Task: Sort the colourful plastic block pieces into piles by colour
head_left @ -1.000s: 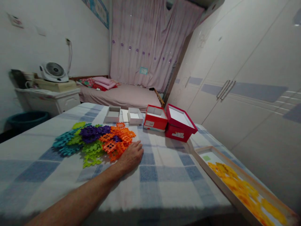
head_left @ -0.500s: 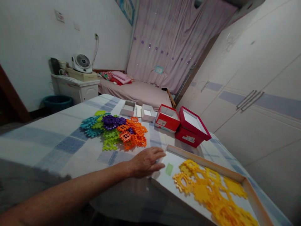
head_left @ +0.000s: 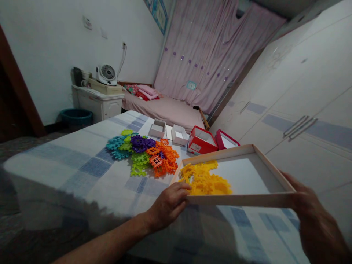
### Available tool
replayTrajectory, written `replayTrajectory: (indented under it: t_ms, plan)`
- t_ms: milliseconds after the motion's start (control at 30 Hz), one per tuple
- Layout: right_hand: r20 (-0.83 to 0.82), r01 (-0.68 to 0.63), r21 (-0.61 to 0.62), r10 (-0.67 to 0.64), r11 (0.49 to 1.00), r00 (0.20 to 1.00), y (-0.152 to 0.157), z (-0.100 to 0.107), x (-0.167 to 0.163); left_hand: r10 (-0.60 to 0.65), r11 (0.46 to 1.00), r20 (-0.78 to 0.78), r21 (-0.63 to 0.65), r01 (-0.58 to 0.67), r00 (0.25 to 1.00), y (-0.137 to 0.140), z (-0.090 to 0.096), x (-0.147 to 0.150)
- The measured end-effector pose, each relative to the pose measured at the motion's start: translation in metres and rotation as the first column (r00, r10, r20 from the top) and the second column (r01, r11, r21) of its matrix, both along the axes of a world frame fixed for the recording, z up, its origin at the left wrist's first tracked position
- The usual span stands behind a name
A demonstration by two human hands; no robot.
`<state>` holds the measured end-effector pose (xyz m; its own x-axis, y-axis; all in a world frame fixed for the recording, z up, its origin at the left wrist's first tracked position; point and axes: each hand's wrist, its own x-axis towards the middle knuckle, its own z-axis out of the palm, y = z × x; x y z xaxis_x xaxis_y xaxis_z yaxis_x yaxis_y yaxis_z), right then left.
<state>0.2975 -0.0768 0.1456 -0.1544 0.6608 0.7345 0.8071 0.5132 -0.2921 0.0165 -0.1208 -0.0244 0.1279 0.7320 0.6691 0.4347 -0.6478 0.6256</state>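
A tray [head_left: 239, 200] is held by 2 hands above the near right part of the table [head_left: 63, 161]. It is tilted, with the right end raised and the left end lower; whether the left end touches the cloth cannot be told. Yellow pieces [head_left: 207, 183] are gathered in a heap at the lower left end, and the white floor of the tray is exposed towards the right.

The near left corner is gripped by the left hand [head_left: 168, 203]; its fingers are bent over the wall and clamped on it, close to the yellow pieces. The near right corner is gripped by the right hand [head_left: 315, 207]. Its fingers are closed about the wall but partly hidden and dark, so their exact placing cannot be told.

Just beyond the left end of the tray, a loose pile is noted on the cloth: orange pieces [head_left: 169, 157] nearest the tray, then purple pieces [head_left: 140, 143], green pieces [head_left: 139, 163] and teal pieces [head_left: 118, 146]. Behind the pile and tray, a small grey box [head_left: 156, 134], a small white box [head_left: 180, 139], a red box [head_left: 206, 147] and a dark red box [head_left: 220, 141] are arranged in a row. The last is partly covered from view by the tray.
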Motion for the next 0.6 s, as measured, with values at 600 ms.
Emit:
replayTrajectory:
  t_ms: [600]
  plan:
    - [0.081, -0.815, 0.284, 0.834, 0.506, 0.546, 0.059, 0.06, -0.203, 0.357, 0.783, -0.411, -0.358, -0.509, 0.839, -0.005, 0.011, -0.037]
